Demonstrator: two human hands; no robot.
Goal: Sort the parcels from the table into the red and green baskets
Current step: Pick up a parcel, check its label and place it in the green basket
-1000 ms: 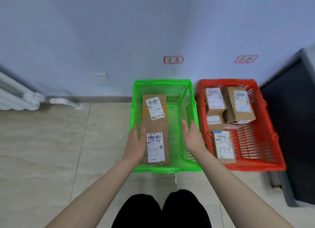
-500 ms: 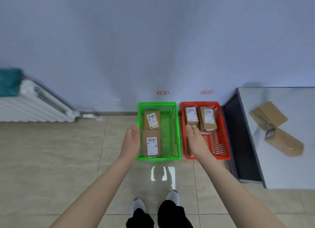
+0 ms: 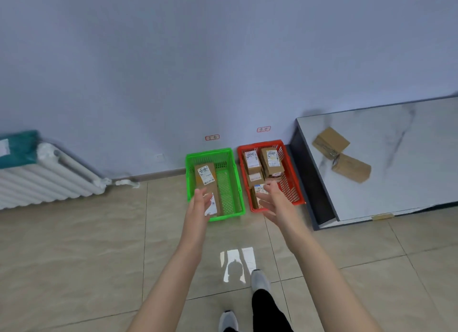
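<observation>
Two parcels sit in the green basket (image 3: 188,180), but the near one, the front green parcel (image 3: 218,195), is half hidden behind the left hand (image 3: 200,204). Its label is only partly seen. The back green parcel (image 3: 205,174) lies label-up in full view, print too blurred to read.

Over to the red basket (image 3: 293,173): four parcels counted, poss. more underneath, can't tell. The front red parcel (image 3: 256,190) is cut off by the right hand (image 3: 272,200). Behind it is a small mid parcel (image 3: 255,178), then two at the back, the back-left parcel (image 3: 251,159) and the back-right parcel (image 3: 271,160).

On the table (image 3: 409,183), two more: the upper table parcel (image 3: 330,140) and the lower table parcel (image 3: 352,166). They meet at a corner and lie well to the right of the right hand.

Both hands are held out, fingers loose and spread, palms facing each other, gripping nothing. They're apart, w/ floor and basket rims btwn them. Can't tell if either hand touches a box.

Two red-framed wall tags (image 3: 212,137), one above each basket, writing illegible. The radiator (image 3: 49,180) at left is cut by the frame edge. Two grey shoes (image 3: 260,279) below, the nearer one cropped.
</observation>
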